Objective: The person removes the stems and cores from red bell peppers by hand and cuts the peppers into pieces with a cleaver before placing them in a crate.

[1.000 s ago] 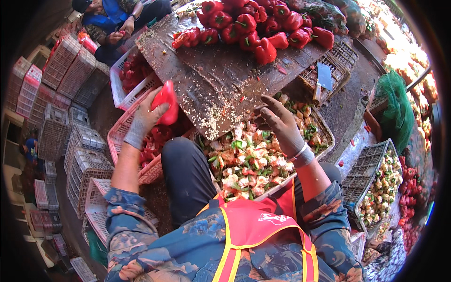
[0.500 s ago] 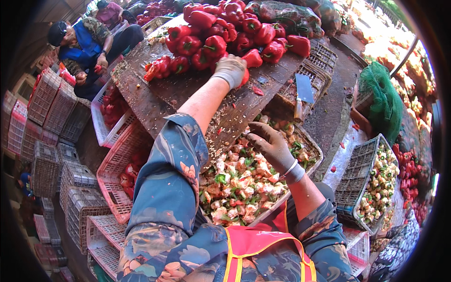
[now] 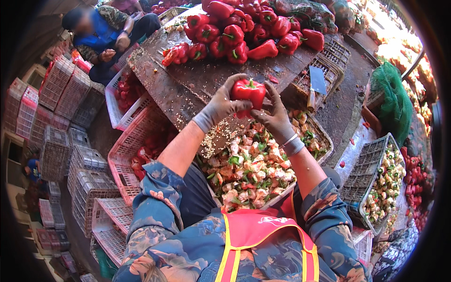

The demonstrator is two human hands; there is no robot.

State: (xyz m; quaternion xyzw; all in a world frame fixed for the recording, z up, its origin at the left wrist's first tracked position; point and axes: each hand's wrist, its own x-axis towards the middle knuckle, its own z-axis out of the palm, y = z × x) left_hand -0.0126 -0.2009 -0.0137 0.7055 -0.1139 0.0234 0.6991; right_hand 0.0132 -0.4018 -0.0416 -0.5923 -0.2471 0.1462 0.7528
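A red bell pepper [image 3: 250, 94] with a green stem is held between both of my gloved hands, above the near edge of the wooden table [image 3: 188, 89]. My left hand [image 3: 224, 104] grips its left side with fingers and thumb. From the right, my right hand [image 3: 276, 117] closes on it, thumb low and fingers along its side. Below the hands stands a crate [image 3: 324, 138] full of pale pepper cores, seeds and green stems. A heap of whole red peppers [image 3: 235, 35] lies at the table's far side.
A cleaver [image 3: 317, 83] rests on an upturned crate at the right. Red pepper pieces lie in a pink crate [image 3: 123, 162] and a white crate [image 3: 114, 105] on the left. Another crate of cores [image 3: 364, 183] stands right. A co-worker in a blue vest [image 3: 105, 35] sits far left.
My left hand has come back from the heap with a red pepper. My right hand has risen slightly and now holds it too. The view has shifted a little.
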